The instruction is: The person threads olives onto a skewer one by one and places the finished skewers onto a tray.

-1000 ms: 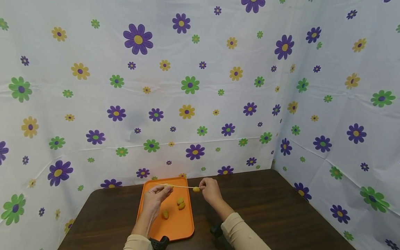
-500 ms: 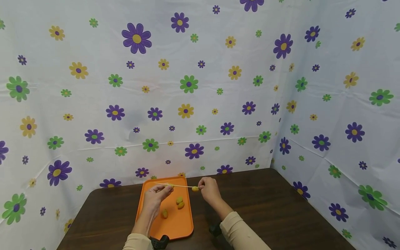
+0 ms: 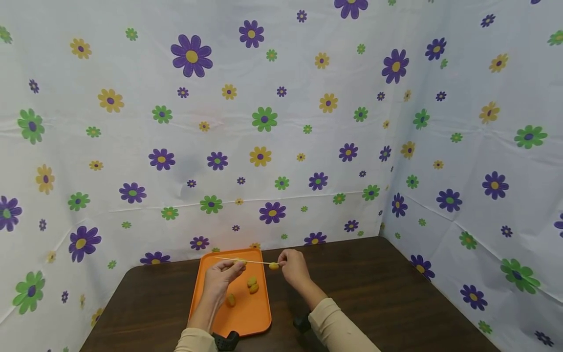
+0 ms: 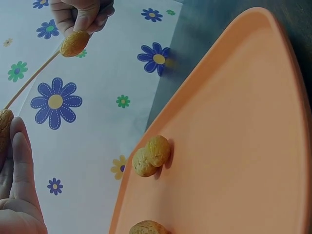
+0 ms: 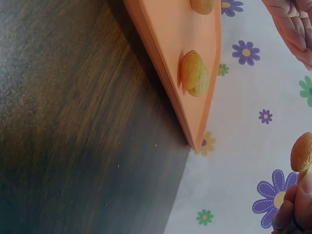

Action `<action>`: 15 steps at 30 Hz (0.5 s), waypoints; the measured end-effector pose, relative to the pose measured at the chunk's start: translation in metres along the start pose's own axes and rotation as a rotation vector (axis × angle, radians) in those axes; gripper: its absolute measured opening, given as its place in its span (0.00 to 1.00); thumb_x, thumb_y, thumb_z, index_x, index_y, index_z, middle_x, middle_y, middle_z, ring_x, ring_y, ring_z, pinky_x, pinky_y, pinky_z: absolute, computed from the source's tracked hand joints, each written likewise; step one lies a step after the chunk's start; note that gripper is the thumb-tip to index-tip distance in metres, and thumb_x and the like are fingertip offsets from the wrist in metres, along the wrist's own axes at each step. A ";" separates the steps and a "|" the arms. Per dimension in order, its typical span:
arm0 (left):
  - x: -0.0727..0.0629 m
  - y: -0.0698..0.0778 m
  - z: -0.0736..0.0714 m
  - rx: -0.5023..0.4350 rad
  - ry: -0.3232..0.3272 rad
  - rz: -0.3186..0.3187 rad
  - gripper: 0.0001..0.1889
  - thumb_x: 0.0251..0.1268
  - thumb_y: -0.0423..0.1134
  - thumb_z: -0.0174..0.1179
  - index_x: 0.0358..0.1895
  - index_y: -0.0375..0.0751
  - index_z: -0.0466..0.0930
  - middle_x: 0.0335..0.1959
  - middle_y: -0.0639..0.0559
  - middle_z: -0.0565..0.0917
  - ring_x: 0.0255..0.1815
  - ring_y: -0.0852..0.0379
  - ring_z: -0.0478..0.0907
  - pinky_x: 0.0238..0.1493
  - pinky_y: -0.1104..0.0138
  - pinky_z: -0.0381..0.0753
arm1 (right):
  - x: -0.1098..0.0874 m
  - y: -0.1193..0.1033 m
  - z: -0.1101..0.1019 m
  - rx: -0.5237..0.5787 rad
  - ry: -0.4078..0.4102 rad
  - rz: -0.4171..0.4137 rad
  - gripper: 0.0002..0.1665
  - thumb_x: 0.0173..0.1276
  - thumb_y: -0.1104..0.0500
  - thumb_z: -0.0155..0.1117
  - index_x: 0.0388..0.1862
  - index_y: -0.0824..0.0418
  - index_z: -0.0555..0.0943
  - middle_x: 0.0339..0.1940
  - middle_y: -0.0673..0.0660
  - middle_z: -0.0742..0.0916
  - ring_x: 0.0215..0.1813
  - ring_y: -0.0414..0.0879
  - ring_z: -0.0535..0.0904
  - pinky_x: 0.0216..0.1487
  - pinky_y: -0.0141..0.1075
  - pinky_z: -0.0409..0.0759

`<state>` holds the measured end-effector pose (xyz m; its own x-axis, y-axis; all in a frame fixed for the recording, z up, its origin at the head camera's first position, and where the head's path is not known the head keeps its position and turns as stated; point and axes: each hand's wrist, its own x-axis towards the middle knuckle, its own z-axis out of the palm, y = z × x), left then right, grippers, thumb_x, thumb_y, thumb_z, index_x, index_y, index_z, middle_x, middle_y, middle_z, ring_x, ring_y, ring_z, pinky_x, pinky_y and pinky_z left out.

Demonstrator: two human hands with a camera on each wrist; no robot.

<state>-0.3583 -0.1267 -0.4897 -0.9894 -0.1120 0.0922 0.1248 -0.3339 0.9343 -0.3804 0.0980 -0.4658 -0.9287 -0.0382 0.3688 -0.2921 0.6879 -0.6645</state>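
Note:
A thin pale wooden skewer (image 3: 258,262) spans the gap between the hands, roughly level above the tray. My right hand (image 3: 295,269) pinches its right end, right beside a small yellow-brown wrinkled oval piece (image 4: 74,44) threaded on it. Between thumb and fingers, my left hand (image 3: 218,281) pinches another such oval piece (image 3: 240,261) by the skewer. The skewer's left tip reaches past that hand; whether it passes through this piece I cannot tell. Below lie two touching oval pieces (image 3: 252,285) and a single oval piece (image 3: 230,300) on the orange tray (image 3: 246,320).
The tray lies on a dark brown wooden table (image 3: 352,288). A white flowered cloth (image 3: 290,146) hangs behind the table and along its right side. A dark wrist device (image 3: 226,341) sits at the left sleeve. Tiny pale specks show on the wood in the right wrist view.
Both hands keep their grips on the skewer and the oval piece. The whole head view shifts slightly; little else differs.

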 end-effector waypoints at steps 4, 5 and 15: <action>0.000 -0.003 0.001 0.013 -0.002 -0.011 0.11 0.63 0.31 0.70 0.45 0.27 0.86 0.37 0.44 0.90 0.39 0.53 0.89 0.49 0.62 0.86 | -0.002 0.000 0.000 0.018 -0.002 0.019 0.15 0.61 0.78 0.67 0.24 0.60 0.82 0.27 0.56 0.84 0.30 0.46 0.75 0.36 0.40 0.83; -0.001 -0.003 0.001 0.015 -0.004 -0.014 0.11 0.63 0.31 0.70 0.45 0.27 0.86 0.37 0.44 0.90 0.39 0.53 0.89 0.49 0.62 0.86 | -0.003 0.000 0.000 0.020 -0.005 0.023 0.14 0.61 0.78 0.67 0.24 0.60 0.82 0.27 0.57 0.84 0.30 0.46 0.75 0.36 0.40 0.83; 0.001 -0.007 0.001 0.032 -0.013 -0.004 0.12 0.61 0.32 0.72 0.43 0.28 0.86 0.36 0.44 0.90 0.38 0.53 0.89 0.52 0.57 0.85 | -0.002 0.000 0.002 -0.025 0.018 -0.073 0.15 0.57 0.78 0.68 0.22 0.60 0.81 0.25 0.54 0.84 0.29 0.44 0.76 0.33 0.38 0.80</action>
<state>-0.3605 -0.1240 -0.4954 -0.9907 -0.0991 0.0930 0.1191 -0.3039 0.9452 -0.3788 0.0964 -0.4674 -0.9008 -0.0757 0.4277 -0.3530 0.7013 -0.6193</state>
